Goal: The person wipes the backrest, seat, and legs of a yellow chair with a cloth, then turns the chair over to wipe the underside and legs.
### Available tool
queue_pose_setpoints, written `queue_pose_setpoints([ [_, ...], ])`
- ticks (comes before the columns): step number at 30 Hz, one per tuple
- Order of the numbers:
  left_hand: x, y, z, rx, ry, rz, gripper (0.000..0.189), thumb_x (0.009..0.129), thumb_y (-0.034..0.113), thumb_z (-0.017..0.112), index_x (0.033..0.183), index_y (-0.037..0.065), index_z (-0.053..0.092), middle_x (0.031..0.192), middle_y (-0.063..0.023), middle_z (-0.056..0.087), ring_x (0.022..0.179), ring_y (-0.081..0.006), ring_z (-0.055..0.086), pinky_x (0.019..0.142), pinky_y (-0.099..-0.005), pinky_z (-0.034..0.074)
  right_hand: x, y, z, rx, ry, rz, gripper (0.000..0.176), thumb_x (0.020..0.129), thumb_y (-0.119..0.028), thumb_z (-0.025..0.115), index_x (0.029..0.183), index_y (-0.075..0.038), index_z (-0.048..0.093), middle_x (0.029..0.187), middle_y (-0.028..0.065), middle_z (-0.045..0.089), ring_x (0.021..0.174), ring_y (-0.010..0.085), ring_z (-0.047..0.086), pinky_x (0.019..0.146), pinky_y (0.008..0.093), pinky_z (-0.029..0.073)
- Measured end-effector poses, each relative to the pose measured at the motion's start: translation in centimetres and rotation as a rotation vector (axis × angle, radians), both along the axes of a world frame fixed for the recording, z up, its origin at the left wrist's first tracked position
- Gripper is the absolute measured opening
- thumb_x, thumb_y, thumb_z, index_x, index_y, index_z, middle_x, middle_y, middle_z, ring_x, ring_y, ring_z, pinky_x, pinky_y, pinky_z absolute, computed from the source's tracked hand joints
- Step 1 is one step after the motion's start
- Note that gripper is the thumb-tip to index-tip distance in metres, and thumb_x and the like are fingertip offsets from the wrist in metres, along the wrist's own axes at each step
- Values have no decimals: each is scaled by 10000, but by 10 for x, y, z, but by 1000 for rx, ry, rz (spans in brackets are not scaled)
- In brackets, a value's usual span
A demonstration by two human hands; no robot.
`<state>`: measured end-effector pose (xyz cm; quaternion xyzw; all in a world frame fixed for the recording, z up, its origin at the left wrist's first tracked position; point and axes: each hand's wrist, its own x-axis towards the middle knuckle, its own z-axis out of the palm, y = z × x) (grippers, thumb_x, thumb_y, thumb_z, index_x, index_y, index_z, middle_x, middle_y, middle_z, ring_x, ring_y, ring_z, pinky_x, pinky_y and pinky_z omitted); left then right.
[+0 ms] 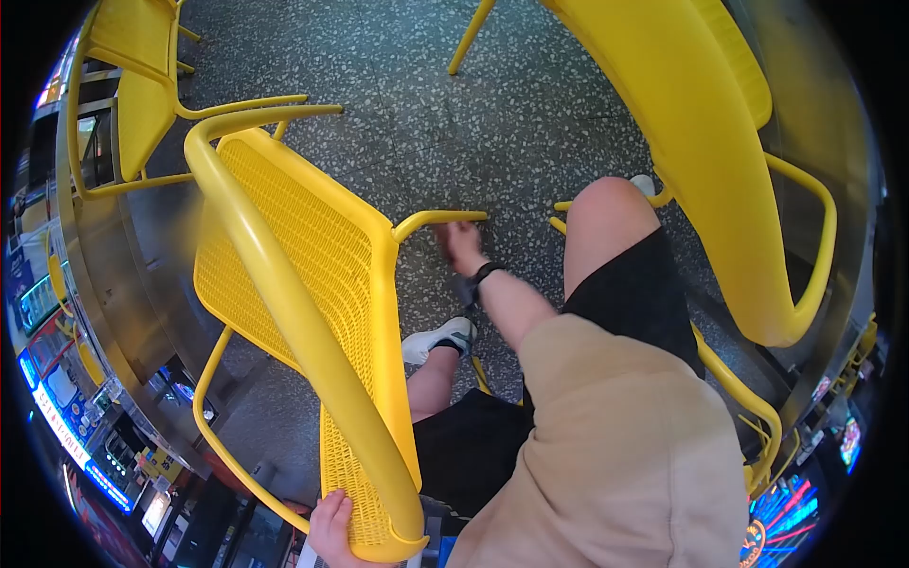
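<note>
A yellow chair (379,312) with a woven seat and back is tipped over on the left of centre. My left hand (331,525) is closed on the chair's lower edge, its fingers curled over the woven part. My right hand (461,248), with a dark band at the wrist, reaches to a leg of the same chair. It is blurred by motion beside that leg, and whether its fingers hold the leg is unclear.
Other yellow chairs stand at the upper left (142,38) and on the right (720,170). Below is a speckled grey floor (398,76). My bare knee (611,213) and white shoe (440,341) are close to the chair. Metal panels and lit signs line the edges.
</note>
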<state>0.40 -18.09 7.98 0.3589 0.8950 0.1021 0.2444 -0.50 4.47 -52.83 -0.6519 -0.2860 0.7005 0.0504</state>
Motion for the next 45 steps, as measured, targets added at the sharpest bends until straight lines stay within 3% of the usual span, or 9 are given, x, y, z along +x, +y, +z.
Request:
queue_pose_setpoints([
  [5,4,2,0,-49,17,12,878,701,635,838,1218,-54,668,1153,-266,707,1045,-464,685,955,-521,554,-20,-10,-19,-152,-241,186,368,1009,-291,594,1180,19,695,1161,205,723,1104,309,703,871,425,547],
  [14,3,13,-2,-15,37,30,855,684,609,836,1208,-49,682,1152,-263,707,1043,-456,682,968,-522,545,38,69,-53,308,-639,313,293,984,-262,615,1225,-116,695,1179,150,731,1130,319,689,957,417,550],
  [20,2,7,-4,-4,32,35,891,628,616,861,1198,-46,684,1144,-258,709,1034,-454,683,967,-522,545,31,83,-23,192,-538,241,296,1010,-277,600,1235,-106,686,1197,141,722,1141,310,678,965,409,537],
  [22,2,5,-4,1,28,34,888,621,610,868,1192,-45,686,1140,-255,711,1027,-453,686,962,-521,547,42,64,-75,300,-450,418,291,1022,-279,595,1233,-99,683,1183,144,724,1120,306,685,956,403,536],
  [31,1,10,-5,0,36,37,847,622,566,897,1171,-45,693,1126,-247,718,1006,-446,692,946,-518,555,35,14,-86,-6,-153,-289,337,1046,-283,584,1253,-22,636,1261,117,676,1120,269,659,949,406,515],
  [33,1,9,-4,-22,25,43,857,613,565,905,1176,-45,690,1129,-248,716,1010,-447,691,945,-520,555,17,14,-36,79,-265,-279,353,1048,-280,581,1264,-5,621,1248,129,670,1124,263,642,950,413,507],
  [37,1,8,-6,5,23,47,885,594,571,914,1189,-44,685,1155,-253,710,1026,-447,689,948,-519,552,37,24,-99,198,-258,-132,336,1044,-280,578,1243,-15,638,1209,130,686,1098,263,651,927,417,510],
  [40,1,4,-4,-24,12,44,903,590,590,907,1199,-38,684,1173,-253,708,1036,-447,688,953,-522,548,39,77,-78,-51,-366,169,366,1019,-312,592,1237,-24,654,1209,145,691,1109,283,660,885,433,519],
  [45,2,-8,-3,-51,-19,42,923,586,617,893,1212,-29,685,1180,-248,709,1044,-448,685,965,-529,538,34,41,-89,-71,-377,-26,364,1021,-268,552,1253,-7,656,1244,163,684,1138,288,656,910,417,513],
])
